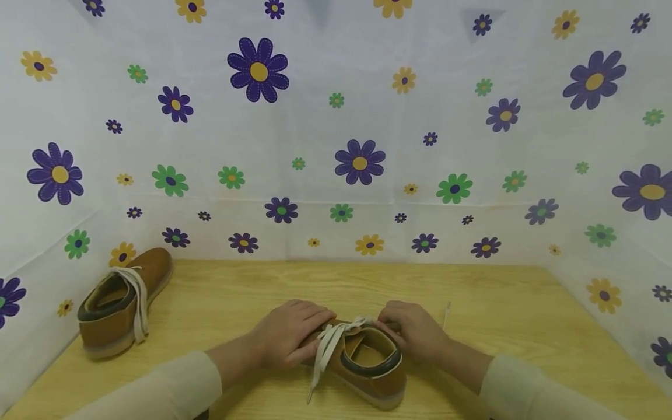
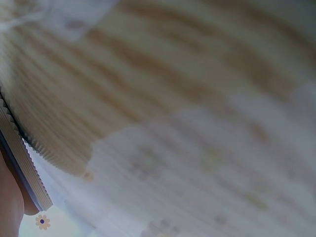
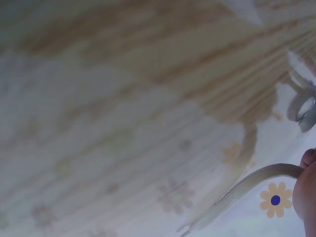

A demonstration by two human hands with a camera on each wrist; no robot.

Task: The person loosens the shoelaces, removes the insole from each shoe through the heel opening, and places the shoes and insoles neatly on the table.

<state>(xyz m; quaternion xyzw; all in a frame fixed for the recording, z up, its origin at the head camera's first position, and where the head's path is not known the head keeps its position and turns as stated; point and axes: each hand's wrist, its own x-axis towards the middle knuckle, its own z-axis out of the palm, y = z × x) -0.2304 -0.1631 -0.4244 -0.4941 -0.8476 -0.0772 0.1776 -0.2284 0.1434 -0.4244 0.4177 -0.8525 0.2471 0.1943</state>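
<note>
A brown shoe [image 1: 362, 373] with pale laces sits on the wooden table, its heel toward me and to the right. My left hand [image 1: 291, 335] grips its front part, thumb on the near side and fingers over the top. In the left wrist view, the ribbed sole edge [image 2: 29, 173] shows beside a bit of that hand [image 2: 7, 197]. At the shoe's right side, my right hand [image 1: 412, 329] pinches a lace; the lace's loose end [image 3: 237, 192] sticks out past the fingers in the right wrist view. Another lace end [image 1: 317, 373] hangs over the shoe's left side.
A second brown shoe [image 1: 112, 309], its pale lace draped over the side, stands at the table's left edge. White cloth [image 1: 310, 128] printed with flowers encloses the back and both sides of the wooden table [image 1: 325, 283].
</note>
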